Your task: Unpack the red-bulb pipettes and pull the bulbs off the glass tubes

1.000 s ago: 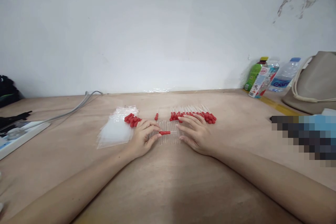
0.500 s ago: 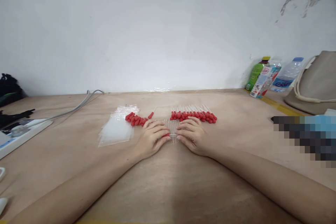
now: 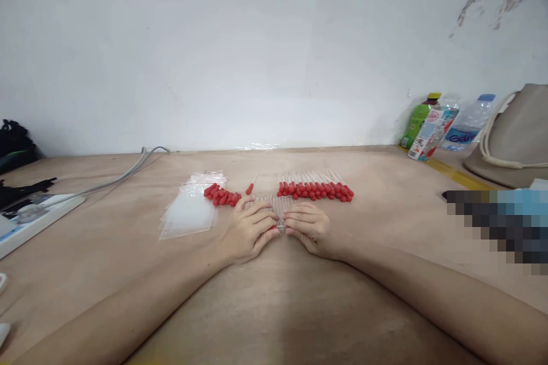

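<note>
My left hand [image 3: 250, 230] and my right hand [image 3: 310, 226] lie side by side on the wooden table, fingertips almost meeting over a row of clear glass tubes [image 3: 277, 203]. Both pinch one dropper between them; a bit of its red cap shows under the left fingers. A row of finished droppers with red bulbs [image 3: 315, 189] lies just beyond the right hand. A heap of loose red rubber bulbs [image 3: 221, 195] sits beyond the left hand, with a single capped dropper [image 3: 250, 187] beside it. A stack of clear zip bags [image 3: 189, 211] lies to the left.
A white power strip [image 3: 32, 218] with a grey cable [image 3: 120, 178] is at the far left. Drink bottles [image 3: 432, 125] stand against the wall at right, beside a beige bag [image 3: 516, 134]. A blurred patch covers the right edge.
The hands have drawn together over the tubes. The red-capped dropper that lay plainly between them a second ago is now nearly hidden under the fingers.
</note>
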### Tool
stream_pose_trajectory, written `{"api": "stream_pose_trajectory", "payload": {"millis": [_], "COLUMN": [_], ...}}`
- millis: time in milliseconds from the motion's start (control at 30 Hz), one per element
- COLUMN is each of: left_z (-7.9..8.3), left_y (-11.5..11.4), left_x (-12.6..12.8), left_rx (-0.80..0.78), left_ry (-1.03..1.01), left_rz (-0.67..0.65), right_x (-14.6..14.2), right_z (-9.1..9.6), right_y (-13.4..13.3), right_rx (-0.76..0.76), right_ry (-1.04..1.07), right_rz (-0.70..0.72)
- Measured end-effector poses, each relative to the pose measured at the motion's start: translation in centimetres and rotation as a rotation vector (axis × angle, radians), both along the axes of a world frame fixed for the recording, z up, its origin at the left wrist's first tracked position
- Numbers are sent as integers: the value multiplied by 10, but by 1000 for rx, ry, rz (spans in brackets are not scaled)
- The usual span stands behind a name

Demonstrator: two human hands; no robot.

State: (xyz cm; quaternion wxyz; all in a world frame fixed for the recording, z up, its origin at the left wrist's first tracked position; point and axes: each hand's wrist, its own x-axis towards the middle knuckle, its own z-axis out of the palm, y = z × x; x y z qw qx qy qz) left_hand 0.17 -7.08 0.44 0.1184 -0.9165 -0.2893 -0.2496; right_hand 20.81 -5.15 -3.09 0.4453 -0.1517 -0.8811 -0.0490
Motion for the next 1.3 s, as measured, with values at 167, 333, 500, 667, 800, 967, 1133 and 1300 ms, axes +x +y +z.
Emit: {"api": "stream_pose_trajectory", "payload": {"millis": [167,333,500,667,800,967,1133,1300], "left_z": [1,2,3,3,14,38,45,34], "left_y": [-2,-4,-7,-6,9,51,91,98], "left_x": [0,0,0,-16,-41,-81,-122,-130], "left_rx": [-19,-51,-15,-1,-51,-140,-407,-451], "left_ry": [15,15,45,32,-100,-257,-209,-232], "left_rz": [-19,-29,-51,-4,255,559,877,932], "right_x": [2,6,11,25,36,18,-26,-74], "right_z": [1,3,4,8,10,11,28,38], "right_y": [-2,-3,-7,-5,2,0,-1,6], "right_rx": [104,182,188,169,57,-110,-217,-227], "right_ry": [-19,-51,-64,-14,56,-23,-20,-221], "right_rz": [1,-9,-16,-6,-229,-343,-276,-360]}}
